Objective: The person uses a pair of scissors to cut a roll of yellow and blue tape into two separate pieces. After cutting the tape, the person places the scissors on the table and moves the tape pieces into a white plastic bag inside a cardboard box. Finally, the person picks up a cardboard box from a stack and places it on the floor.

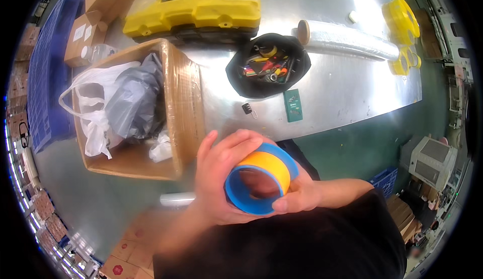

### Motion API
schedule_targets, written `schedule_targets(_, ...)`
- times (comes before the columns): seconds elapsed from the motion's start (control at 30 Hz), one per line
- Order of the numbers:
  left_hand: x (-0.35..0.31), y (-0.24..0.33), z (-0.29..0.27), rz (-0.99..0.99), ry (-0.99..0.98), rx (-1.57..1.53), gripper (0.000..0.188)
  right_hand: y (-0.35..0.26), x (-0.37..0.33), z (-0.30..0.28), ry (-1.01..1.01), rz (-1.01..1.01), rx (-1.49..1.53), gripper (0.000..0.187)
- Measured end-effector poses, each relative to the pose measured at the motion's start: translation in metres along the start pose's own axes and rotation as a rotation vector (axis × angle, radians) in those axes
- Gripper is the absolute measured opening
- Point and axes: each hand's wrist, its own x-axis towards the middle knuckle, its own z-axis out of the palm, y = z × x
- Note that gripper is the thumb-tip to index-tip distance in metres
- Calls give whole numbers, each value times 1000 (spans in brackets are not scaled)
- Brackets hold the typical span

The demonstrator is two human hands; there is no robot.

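Note:
Between my two hands, close in front of my body, is a ring-shaped tape roll [276, 167] with a yellow band and blue rims, tilted so that its hollow middle shows. My left hand [217, 173] wraps round its left side, fingers over the top. On the other side my right hand [302, 193] grips the lower right rim, its thumb on the blue edge; most of its fingers are hidden behind the roll. Beyond them on the metal table lie a black padlock-like piece [247, 108] and a flat green case [293, 105].
At left stands an open cardboard box [185, 108] holding white and grey plastic bags. A yellow toolbox [216, 12], a black bag of tools [239, 80], a roll of clear film [347, 38] and yellow tape rolls [400, 20] rest on the metal table [342, 93].

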Motion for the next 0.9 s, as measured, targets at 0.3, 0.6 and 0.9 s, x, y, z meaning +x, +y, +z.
schedule_targets(0.3,-3,-4,-41,141,-276,-8,103,-26,0,34,203,99,-55,79)
schedule_targets(0.6,-11,-6,-28,225,0,195,95,-17,-1,37,234,-12,89,62)
schedule_targets(0.9,6,8,-20,231,-100,299,47,-40,-3,27,215,69,-521,70)
